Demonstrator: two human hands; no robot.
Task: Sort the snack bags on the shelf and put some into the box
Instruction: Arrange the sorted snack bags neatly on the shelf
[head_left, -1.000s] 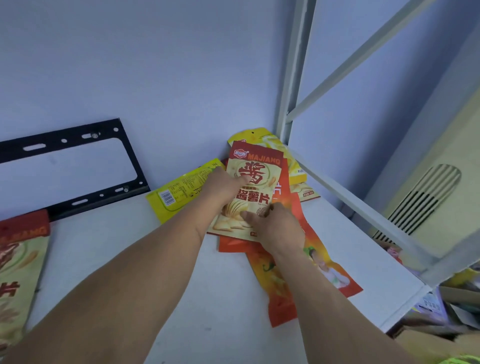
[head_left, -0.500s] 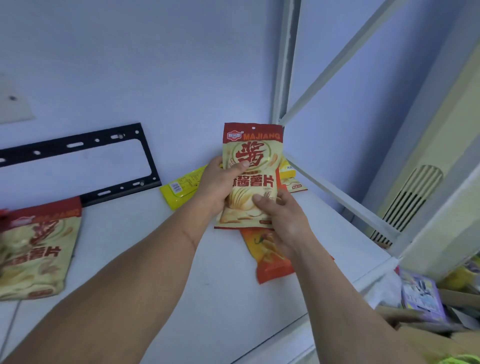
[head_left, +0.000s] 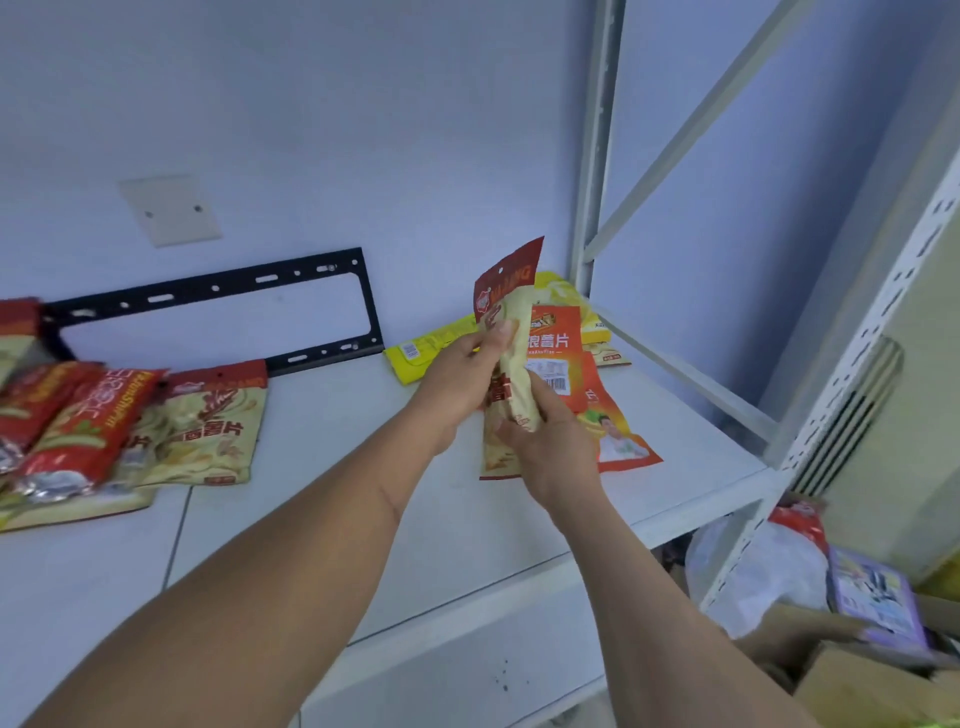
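— Fingers (head_left: 503, 332) of both hands curled round cream snack bag (head_left: 511, 364), left hand (head_left: 457, 379) high, right hand (head_left: 550, 441) low?
— Yes, held upright above white shelf (head_left: 322, 467), orange bag (head_left: 582, 384) behind

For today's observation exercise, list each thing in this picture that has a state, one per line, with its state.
Cream bag: lifted off the shelf, turned edge-on, gripped by both hands.
Left hand: grips the cream bag's upper part.
Right hand: grips its lower part.
Orange bag: lying flat on the shelf.
Yellow bag: lying flat by the wall.
Left pile: bags overlapping, lying flat.
Box: open.
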